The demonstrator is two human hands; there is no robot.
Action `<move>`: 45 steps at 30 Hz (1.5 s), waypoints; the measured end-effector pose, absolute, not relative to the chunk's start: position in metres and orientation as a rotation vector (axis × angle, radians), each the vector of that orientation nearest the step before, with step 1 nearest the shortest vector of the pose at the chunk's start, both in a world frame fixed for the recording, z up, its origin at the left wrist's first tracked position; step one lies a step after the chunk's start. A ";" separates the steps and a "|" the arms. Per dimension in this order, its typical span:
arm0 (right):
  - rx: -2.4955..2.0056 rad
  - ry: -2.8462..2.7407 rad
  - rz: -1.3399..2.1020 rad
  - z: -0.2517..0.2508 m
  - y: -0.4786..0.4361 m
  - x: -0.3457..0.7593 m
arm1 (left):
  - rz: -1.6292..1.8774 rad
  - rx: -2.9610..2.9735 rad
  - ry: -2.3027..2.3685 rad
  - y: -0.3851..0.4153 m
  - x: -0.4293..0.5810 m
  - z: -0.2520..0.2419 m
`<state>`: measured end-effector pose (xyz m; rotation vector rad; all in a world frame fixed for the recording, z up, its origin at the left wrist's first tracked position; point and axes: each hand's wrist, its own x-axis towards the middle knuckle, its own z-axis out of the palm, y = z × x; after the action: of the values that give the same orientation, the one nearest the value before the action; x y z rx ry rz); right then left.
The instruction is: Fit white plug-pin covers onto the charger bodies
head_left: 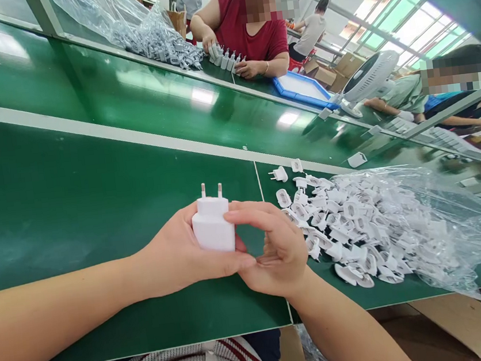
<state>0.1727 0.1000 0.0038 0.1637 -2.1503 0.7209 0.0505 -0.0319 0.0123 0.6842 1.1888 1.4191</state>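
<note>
A white two-pin plug charger (214, 230) is held upright above the green table, its metal pins pointing up. My left hand (179, 248) wraps around its left side and base, the thumb lying across the bottom front. From the right, my right hand (275, 240) touches the charger's upper right side with its index fingertip, while its thumb meets the left thumb; the fingers curve with a gap toward the palm. Just right of my right hand lies a heap of loose white plug parts (357, 213), several with pins showing.
A clear plastic bag (467, 230) lies beneath and around the heap. Beyond the pale divider strip (131, 138), a person in red (245, 35) handles a row of chargers (227, 59). A blue-rimmed tray (303, 89) and a white fan (370, 76) stand farther right.
</note>
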 end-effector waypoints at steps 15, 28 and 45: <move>0.112 -2.126 0.334 0.000 0.111 0.167 | 1.629 0.967 1.509 -0.033 0.050 -0.006; 0.105 -2.079 0.609 -0.006 0.100 0.170 | 1.366 0.596 0.542 -0.032 0.036 -0.001; 0.252 -1.970 0.603 -0.008 0.102 0.165 | 1.396 0.660 0.677 -0.033 0.036 -0.004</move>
<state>0.1647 0.1020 -0.0085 0.2523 -1.9705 0.6031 0.0358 -0.0328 -0.0043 0.6599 0.6772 1.3961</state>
